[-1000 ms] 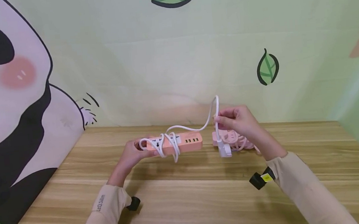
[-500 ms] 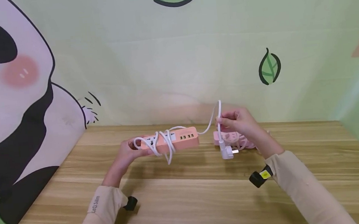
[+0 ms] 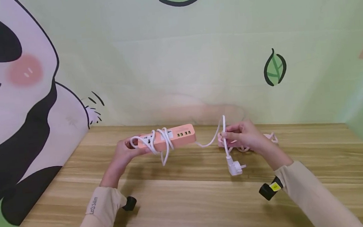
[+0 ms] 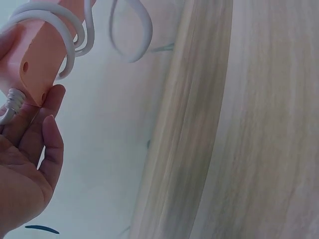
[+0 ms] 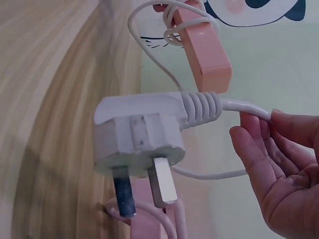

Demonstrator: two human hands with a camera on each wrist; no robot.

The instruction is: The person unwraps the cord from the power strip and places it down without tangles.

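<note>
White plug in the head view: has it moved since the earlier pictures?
Yes: the white plug now sits lower in the picture, farther below the small printed leaf.

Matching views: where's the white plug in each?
Head: white plug right of centre, below mid-height, hanging under the right hand.
Left wrist: not in it.
Right wrist: large, left of centre, prongs pointing down.
Shared landmark: orange power strip, near centre in head, cut off at upper left in left wrist, at the top right of centre in right wrist.
</note>
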